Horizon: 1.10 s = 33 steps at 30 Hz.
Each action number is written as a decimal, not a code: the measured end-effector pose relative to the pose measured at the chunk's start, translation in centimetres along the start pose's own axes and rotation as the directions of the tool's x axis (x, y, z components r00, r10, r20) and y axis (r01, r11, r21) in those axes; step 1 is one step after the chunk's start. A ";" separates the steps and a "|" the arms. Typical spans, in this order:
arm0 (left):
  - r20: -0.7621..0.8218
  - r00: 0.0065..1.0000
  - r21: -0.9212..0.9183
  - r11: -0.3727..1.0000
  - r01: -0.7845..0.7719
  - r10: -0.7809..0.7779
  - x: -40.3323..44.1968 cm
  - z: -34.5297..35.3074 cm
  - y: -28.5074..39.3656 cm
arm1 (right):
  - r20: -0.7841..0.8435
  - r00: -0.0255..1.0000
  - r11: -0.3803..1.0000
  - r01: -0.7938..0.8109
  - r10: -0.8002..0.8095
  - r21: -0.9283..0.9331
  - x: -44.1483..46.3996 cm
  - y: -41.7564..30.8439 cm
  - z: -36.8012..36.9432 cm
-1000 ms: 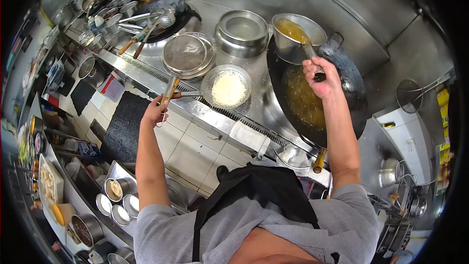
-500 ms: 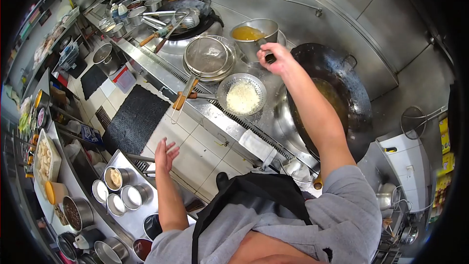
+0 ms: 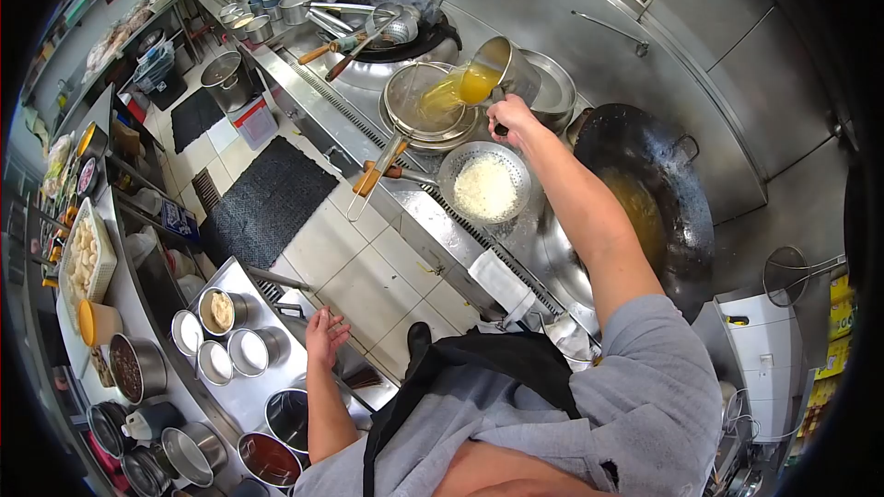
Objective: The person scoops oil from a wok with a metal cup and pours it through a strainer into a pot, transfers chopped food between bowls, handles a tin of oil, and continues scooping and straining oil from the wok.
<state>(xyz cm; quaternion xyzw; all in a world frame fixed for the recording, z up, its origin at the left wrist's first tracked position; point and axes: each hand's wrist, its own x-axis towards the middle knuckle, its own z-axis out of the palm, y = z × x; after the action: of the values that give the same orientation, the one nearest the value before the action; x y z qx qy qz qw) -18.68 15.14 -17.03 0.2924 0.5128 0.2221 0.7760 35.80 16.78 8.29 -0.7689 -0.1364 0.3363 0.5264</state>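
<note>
My right hand (image 3: 513,118) grips the black handle of a steel saucepan (image 3: 521,75), tilted to the left. Yellow liquid, looking like oil (image 3: 453,95), streams from its lip into a round fine-mesh strainer (image 3: 405,92). The strainer rests on a metal bowl (image 3: 433,142), its wooden handle pointing toward the counter's front edge. Just below the saucepan, a perforated ladle (image 3: 448,205) holds a mound of pale shredded food (image 3: 484,186). My left hand (image 3: 325,338) hangs empty over the floor by the side counter, fingers loosely apart.
A large black wok (image 3: 692,193) with some liquid in it sits right of the ladle. A second wok (image 3: 405,48) holding ladles stands farther back. On the left, a steel counter (image 3: 281,342) carries several metal pots. A white cloth (image 3: 502,281) hangs at the stove edge.
My right hand has moved left with the saucepan and tipped it, so the yellow liquid now pours into the strainer. My left hand has dropped lower; the view has shifted slightly.
</note>
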 end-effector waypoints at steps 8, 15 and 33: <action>0.028 0.999 0.025 0.999 -0.022 0.022 0.7 2.3 1.9 | -0.035 0.998 0.986 0.040 -0.046 -0.162 1.3 1.0 0.8; 0.020 1.000 0.156 0.988 -0.012 0.009 2.3 3.4 2.4 | -0.072 0.989 0.689 0.037 -0.130 -0.724 0.9 1.4 0.2; 0.236 0.961 0.736 0.672 -0.081 -0.143 7.4 2.6 -9.3 | -0.599 0.701 0.637 -0.266 -0.388 -0.724 -20.4 13.5 -39.8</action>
<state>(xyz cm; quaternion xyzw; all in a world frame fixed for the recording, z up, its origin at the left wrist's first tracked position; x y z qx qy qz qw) -13.07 12.47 -27.49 0.6001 0.4509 -0.0602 0.6580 45.11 -28.82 12.47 -0.9773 -0.0805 -0.0982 0.1698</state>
